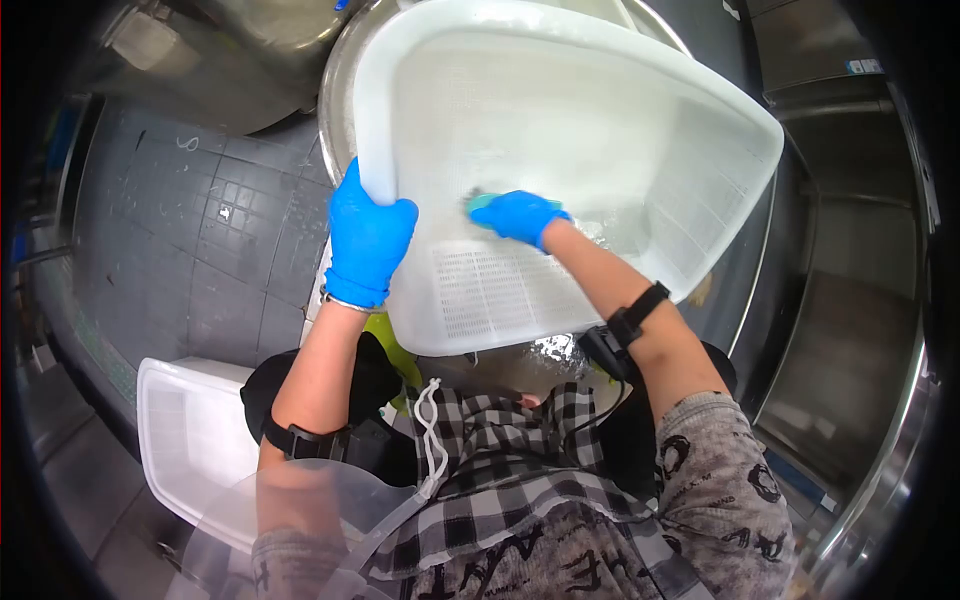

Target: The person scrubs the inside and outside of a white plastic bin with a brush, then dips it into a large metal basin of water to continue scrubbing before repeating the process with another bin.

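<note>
While left hand (pixel 368 240) clasps white perforated plastic basket (pixel 560 110) by its rim, right hand (pixel 522 218) holds green scrub brush (pixel 481 209) inside it.

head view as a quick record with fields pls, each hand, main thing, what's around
left hand: left hand, blue glove, gripping the rim of the large white basket
right hand: right hand, blue glove, inside the basket, holding a green scrubber
scrubber type: cannot tell; blurred and partly covered
basket: tilted, open side toward the camera, slotted walls
lower left: second white tub
floor: grey tiles
</note>
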A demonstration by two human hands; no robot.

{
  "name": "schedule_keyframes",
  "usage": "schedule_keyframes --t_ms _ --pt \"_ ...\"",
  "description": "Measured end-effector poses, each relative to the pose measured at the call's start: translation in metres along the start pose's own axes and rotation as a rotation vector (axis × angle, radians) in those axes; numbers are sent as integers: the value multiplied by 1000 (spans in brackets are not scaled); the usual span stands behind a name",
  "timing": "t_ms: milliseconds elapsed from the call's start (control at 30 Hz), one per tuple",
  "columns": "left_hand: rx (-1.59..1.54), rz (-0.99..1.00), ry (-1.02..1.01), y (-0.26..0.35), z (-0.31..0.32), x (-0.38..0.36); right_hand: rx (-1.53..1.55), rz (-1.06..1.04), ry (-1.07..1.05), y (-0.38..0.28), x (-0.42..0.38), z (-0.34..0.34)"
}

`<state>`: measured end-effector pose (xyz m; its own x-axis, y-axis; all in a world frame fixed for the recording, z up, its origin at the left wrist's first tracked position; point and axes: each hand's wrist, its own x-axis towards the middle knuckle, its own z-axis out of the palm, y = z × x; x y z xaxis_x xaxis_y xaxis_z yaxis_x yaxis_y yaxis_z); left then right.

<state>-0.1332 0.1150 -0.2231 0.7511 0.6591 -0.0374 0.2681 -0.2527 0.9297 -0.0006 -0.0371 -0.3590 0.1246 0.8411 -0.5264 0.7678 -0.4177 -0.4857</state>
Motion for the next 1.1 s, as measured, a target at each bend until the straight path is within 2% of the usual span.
schedule_keyframes --t_ms 67,100,167,233,300,333,400,433,467,500,567,600,667,700,767,800,833,867,900,967,1067,1100 --pt "44 -4 -4 -2 0 -3 -19 42 83 5 -10 -4" --pt "-67 -4 -11 -1 2 -3 -20 49 82 -12 -12 -18" --pt "-180 -4 -24 3 5 -3 84 135 233 -58 -1 -45" --pt "-84 -94 -52 11 0 -1 131 157 220 -58 0 -52" --pt "-44 -51 -35 8 2 -2 203 168 166 -38 -29 -38" --pt "2 -14 -27 5 5 -2 209 210 63 -18 -37 -18" --pt "-34 -31 -34 -5 12 -5 206 228 91 14 -32 20" --pt "-67 -47 -43 -7 15 -6 207 246 120 1 -39 7" --pt "-65 -49 -53 -7 17 -6 293 383 140 -13 -36 -9" --pt "-90 -46 -42 -7 17 -6 200 249 209 -25 -25 -27" --pt "-115 -38 -24 -1 15 -3 329 363 233 -37 3 -61" --pt "-98 -75 -40 6 11 -2 333 363 234 -36 -8 -52" --pt "-89 -99 -42 9 9 1 422 221 429 -14 -40 -22" --pt "-46 -37 -27 6 11 0 412 217 430 12 -37 1" --pt "-3 13 -21 1 15 -3 546 271 580 59 -31 59" --pt "-55 -15 -27 0 18 -3 557 438 397 9 -44 -4" --pt "-104 -45 -35 -1 20 -4 455 423 486 -13 -32 -32" --pt "-101 -45 -38 1 20 -3 561 322 559 -21 -10 -50" --pt "-69 -55 -41 6 17 -1 470 268 513 -20 11 -68" --pt "-34 -72 -47 10 12 0 760 334 516 -19 0 -66" --pt "44 -23 -24 5 11 3 678 279 588 8 -33 -13" --pt "11 -12 -28 1 14 2 743 364 604 9 -39 -5"
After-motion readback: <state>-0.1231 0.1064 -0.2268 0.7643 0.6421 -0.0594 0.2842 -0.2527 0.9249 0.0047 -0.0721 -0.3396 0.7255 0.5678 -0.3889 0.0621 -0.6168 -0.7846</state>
